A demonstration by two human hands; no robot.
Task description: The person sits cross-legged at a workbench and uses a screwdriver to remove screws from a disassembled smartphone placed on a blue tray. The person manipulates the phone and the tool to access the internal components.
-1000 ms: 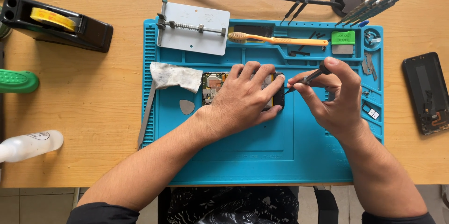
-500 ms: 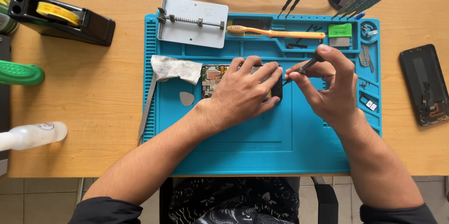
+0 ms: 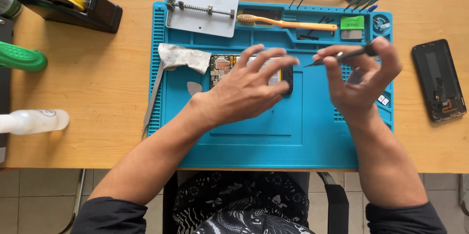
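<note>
An opened phone with its circuit board showing lies on a blue work mat. My left hand rests flat over the phone, fingers spread, pressing it down. My right hand hovers to the right of the phone and pinches dark tweezers, whose tip points left toward the phone's right end without touching it.
A metal clamp plate, an orange toothbrush, a crumpled wipe and a metal spudger lie on the mat. A tape dispenser, green handle and white bottle sit left; a phone screen lies right.
My right hand has pulled away to the right with the tweezers, off the phone. My left hand's fingers have spread out over the phone.
</note>
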